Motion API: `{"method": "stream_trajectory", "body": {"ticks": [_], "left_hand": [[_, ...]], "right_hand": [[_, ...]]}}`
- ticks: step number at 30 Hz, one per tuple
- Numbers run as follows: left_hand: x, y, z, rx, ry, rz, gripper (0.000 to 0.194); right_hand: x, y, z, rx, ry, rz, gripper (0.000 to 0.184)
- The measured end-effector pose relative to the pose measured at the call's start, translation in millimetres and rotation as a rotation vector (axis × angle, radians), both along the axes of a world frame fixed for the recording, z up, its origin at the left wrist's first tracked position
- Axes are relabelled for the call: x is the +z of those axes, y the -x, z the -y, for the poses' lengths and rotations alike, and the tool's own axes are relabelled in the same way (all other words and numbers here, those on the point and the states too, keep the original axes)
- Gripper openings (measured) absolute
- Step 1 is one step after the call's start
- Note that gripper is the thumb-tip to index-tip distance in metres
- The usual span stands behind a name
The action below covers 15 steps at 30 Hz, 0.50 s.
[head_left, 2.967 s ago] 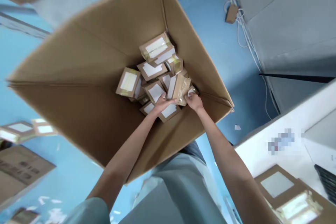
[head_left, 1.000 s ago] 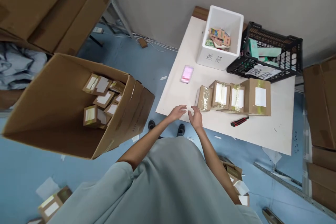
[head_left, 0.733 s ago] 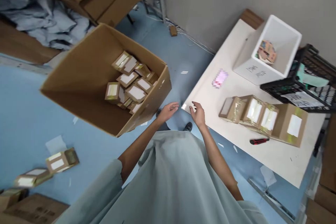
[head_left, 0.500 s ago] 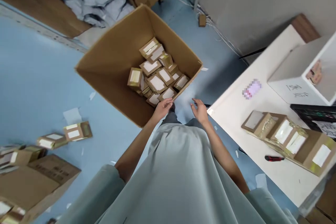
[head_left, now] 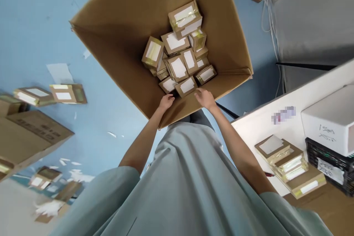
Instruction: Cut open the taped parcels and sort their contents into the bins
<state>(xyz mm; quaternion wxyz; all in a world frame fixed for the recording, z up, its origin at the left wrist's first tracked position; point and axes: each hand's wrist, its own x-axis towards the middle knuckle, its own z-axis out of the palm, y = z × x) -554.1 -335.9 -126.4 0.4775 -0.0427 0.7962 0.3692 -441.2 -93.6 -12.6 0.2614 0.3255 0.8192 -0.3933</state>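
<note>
A large open cardboard carton (head_left: 116, 25) stands on the blue floor and holds several small taped brown parcels with white labels (head_left: 178, 67). My left hand (head_left: 166, 101) reaches over the carton's near wall, its fingers curled beside one small parcel (head_left: 187, 86) at the front of the pile. My right hand (head_left: 204, 98) hovers just to the right of that parcel with its fingers apart, touching or nearly touching it. Neither hand has lifted anything.
A white table (head_left: 265, 125) at the right carries a row of small parcels (head_left: 290, 164), a white foam box (head_left: 329, 121) and a black crate (head_left: 332, 166). Loose parcels (head_left: 63, 93) and larger cartons (head_left: 24, 136) lie on the floor at the left.
I have turned from the table back to the carton. Both empty hands moved from the table edge down into the carton, onto the front parcels.
</note>
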Motion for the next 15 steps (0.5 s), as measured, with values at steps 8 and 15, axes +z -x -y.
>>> {"method": "stream_trajectory", "body": {"ticks": [8, 15], "left_hand": [[-121.6, -7.7, -20.1, 0.108, 0.230, 0.209, 0.039], [-233.6, 2.8, -19.8, 0.211, 0.288, 0.212, 0.047]], "right_hand": [[-177.1, 70.9, -37.3, 0.028, 0.081, 0.313, 0.040], [-348.0, 81.0, -45.8, 0.009, -0.017, 0.377, 0.036]]}}
